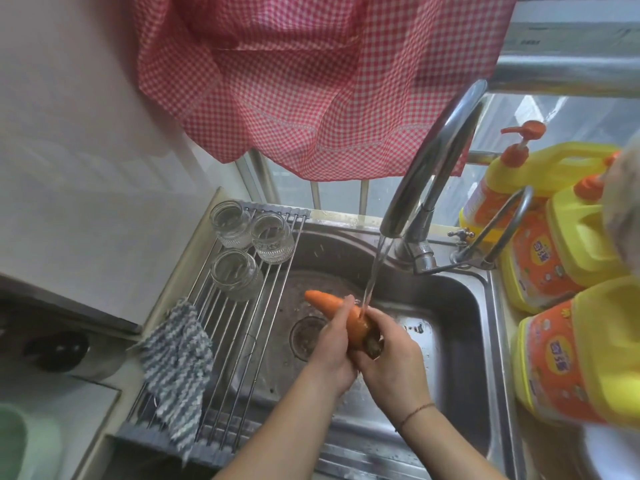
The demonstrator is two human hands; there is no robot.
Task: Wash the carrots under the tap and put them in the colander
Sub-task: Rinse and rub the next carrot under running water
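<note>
Red-and-white checked cloth (pixel 311 81) hangs above the shiny steel sink (pixel 460 306). Over the sink, water runs from the curved metal tap (pixel 433 168) onto 1 long orange carrot (pixel 341 311). Left hand (pixel 334 348) and right hand (pixel 391 358) both curl their fingers round it.

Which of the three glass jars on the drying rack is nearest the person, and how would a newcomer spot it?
Start at the steel sink; a wire drying rack spans its left side. Three clear glass jars stand at the far end. The wanted jar stands alone, closest to the striped cloth, while the other two sit paired behind it.
</note>
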